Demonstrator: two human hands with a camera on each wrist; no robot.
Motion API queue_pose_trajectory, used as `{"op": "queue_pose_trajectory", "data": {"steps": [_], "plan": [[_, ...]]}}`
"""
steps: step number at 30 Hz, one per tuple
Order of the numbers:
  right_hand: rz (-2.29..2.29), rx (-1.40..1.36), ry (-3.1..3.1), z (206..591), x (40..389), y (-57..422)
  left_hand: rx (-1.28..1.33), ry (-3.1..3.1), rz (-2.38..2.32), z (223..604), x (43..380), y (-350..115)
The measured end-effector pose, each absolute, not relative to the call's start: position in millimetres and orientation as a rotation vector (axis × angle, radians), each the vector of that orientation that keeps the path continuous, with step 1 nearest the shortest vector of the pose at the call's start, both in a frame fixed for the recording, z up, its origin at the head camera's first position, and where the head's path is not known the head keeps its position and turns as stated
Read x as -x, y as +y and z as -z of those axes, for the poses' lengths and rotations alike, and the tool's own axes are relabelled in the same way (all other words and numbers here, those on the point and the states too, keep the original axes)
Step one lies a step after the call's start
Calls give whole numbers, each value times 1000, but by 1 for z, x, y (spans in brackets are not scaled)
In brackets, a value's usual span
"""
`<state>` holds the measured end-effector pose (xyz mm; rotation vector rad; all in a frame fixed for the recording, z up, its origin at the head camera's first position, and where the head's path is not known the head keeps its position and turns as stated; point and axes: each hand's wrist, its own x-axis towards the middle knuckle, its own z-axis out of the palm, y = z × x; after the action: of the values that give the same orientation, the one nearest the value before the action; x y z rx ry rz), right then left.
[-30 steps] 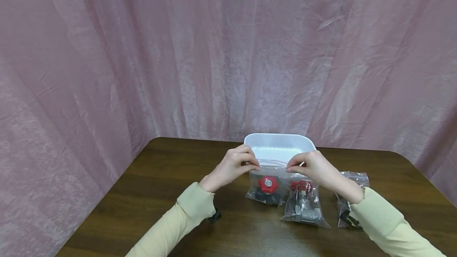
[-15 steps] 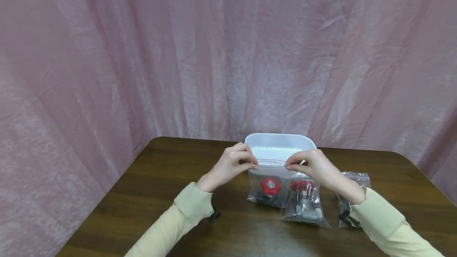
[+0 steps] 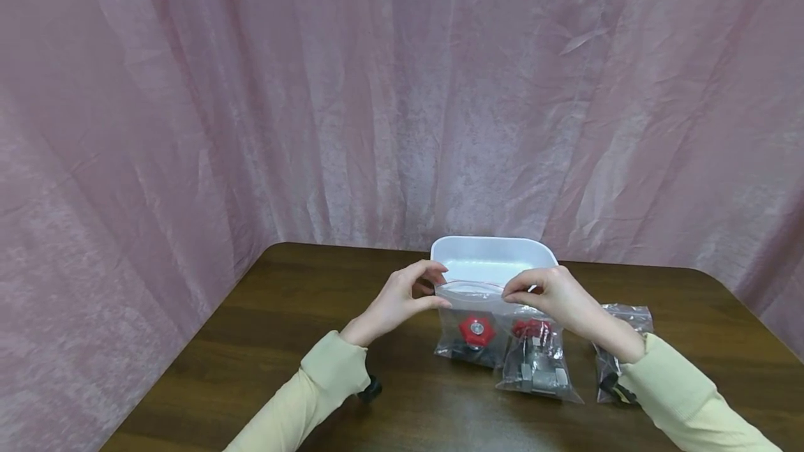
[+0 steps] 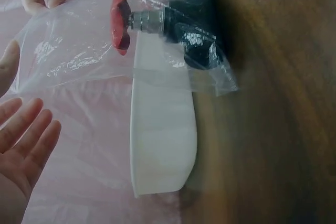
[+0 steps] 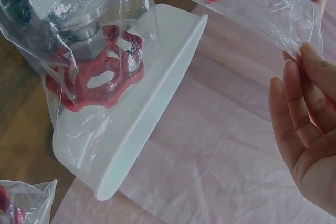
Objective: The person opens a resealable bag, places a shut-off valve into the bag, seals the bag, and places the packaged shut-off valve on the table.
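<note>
A clear zip bag [image 3: 449,333] stands upright on the table, with a black-bodied valve and its red handwheel [image 3: 476,330] inside. At the bag's upper right edge, my right hand [image 3: 555,296] pinches the plastic between thumb and fingertips. My left hand [image 3: 397,300] is at the upper left corner, its thumb and fingers spread apart; in the left wrist view the bag's corner lies close to the thumb [image 4: 8,66], and whether they touch I cannot tell. The bag's mouth shows a narrow gap along a red line. Just right stands a second bag [image 3: 511,375] holding a grey metal valve [image 3: 541,372] with a red handwheel.
Behind the bags is a white plastic tray [image 3: 493,247]. A third clear bag [image 3: 630,314] with a black and yellow item lies near my right forearm, partly covered by the sleeve. The brown wooden table [image 3: 301,298] ends at a pink curtain [image 3: 402,103].
My left thumb and fingers have parted from their pinch on the bag's top edge. The right hand keeps its pinch. The bagged valve shifted slightly right and its handwheel turned toward me.
</note>
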<state>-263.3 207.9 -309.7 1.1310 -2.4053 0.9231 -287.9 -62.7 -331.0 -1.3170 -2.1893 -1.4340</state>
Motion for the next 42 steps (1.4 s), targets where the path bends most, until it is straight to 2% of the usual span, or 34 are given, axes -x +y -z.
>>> {"op": "queue_pose_trajectory", "data": {"steps": [7,20,42], "plan": [[-943,-1135,-2420,313,264,210,1166,-2232,1548,335,279,-66],[-958,-1116,-2415,315,266,212,1077,-2115,1654,336,279,-63],[-1012,-949,-2508,314,263,211,1146,-2068,1441,336,278,-54]]}}
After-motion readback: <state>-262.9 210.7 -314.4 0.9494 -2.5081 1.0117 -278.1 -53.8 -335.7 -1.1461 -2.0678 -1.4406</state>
